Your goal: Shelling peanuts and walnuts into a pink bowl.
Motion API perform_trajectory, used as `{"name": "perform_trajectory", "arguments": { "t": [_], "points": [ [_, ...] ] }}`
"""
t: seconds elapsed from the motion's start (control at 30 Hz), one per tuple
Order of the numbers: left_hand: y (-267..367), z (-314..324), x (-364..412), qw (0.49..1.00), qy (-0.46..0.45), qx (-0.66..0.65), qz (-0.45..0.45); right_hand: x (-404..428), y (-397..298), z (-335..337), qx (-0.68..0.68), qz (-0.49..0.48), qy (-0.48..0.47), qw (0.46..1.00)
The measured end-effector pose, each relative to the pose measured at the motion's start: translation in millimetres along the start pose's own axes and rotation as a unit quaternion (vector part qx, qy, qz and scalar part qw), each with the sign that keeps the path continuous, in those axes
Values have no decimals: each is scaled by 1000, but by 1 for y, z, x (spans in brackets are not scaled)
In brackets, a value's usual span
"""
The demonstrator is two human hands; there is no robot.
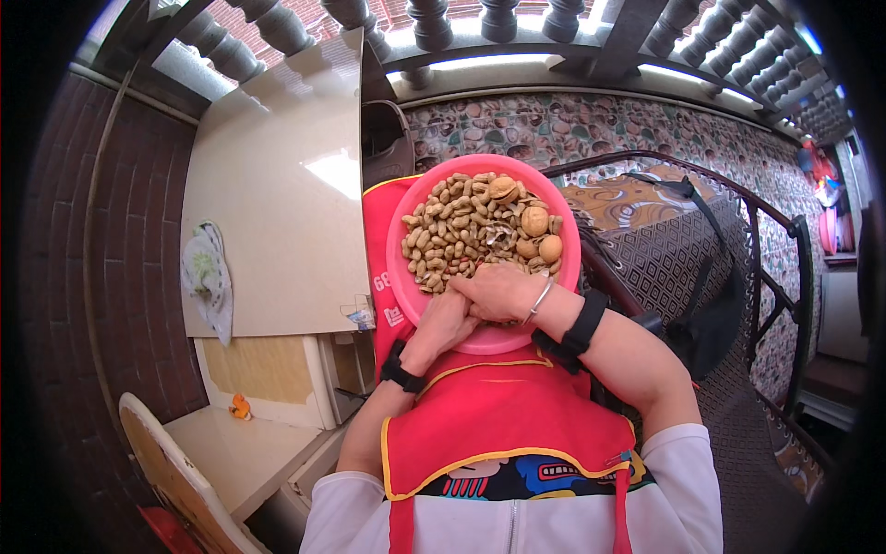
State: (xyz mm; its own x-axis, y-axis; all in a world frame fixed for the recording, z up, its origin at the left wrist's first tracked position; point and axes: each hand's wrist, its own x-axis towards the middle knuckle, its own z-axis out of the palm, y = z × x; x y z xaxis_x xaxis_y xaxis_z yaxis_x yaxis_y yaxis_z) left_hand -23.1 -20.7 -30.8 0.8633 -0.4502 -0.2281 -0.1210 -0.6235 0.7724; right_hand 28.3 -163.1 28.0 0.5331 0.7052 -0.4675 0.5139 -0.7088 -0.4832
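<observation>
A round pink plastic basin [569,277] rests on my lap, over a red apron [484,415] with yellow edging. It holds many peanuts in their shells [450,228], and along its right side lie several walnuts [535,221]. Near the middle is a broken, hollow shell [498,236]. Both hands meet over the near part of the basin. My left hand [446,318] is curled low on the left, its fingers touching those of my right hand [500,294], which bends in from the right. Whatever may be between the fingers is hidden by the hands.
At the left stands a pale table [277,208] with a crumpled white cloth [204,277] on it; a cabinet with a small orange figure [240,407] is below. A patterned reclining chair [644,256] stands to the right. A stone balustrade [498,21] runs along the far side.
</observation>
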Motion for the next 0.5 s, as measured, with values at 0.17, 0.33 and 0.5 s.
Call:
{"name": "perform_trajectory", "arguments": {
  "t": [0.17,0.33,0.5],
  "points": [
    [3,-2,0,1000,5,3,3,1,1,2,-6,-8,1,1000],
    [7,-4,0,999,-14,18,-28,0,0,0,-9,-4,-6,1000],
    [10,-6,0,999,-16,21,-31,1,2,1,-9,-5,-5,1000]
  ]
}}
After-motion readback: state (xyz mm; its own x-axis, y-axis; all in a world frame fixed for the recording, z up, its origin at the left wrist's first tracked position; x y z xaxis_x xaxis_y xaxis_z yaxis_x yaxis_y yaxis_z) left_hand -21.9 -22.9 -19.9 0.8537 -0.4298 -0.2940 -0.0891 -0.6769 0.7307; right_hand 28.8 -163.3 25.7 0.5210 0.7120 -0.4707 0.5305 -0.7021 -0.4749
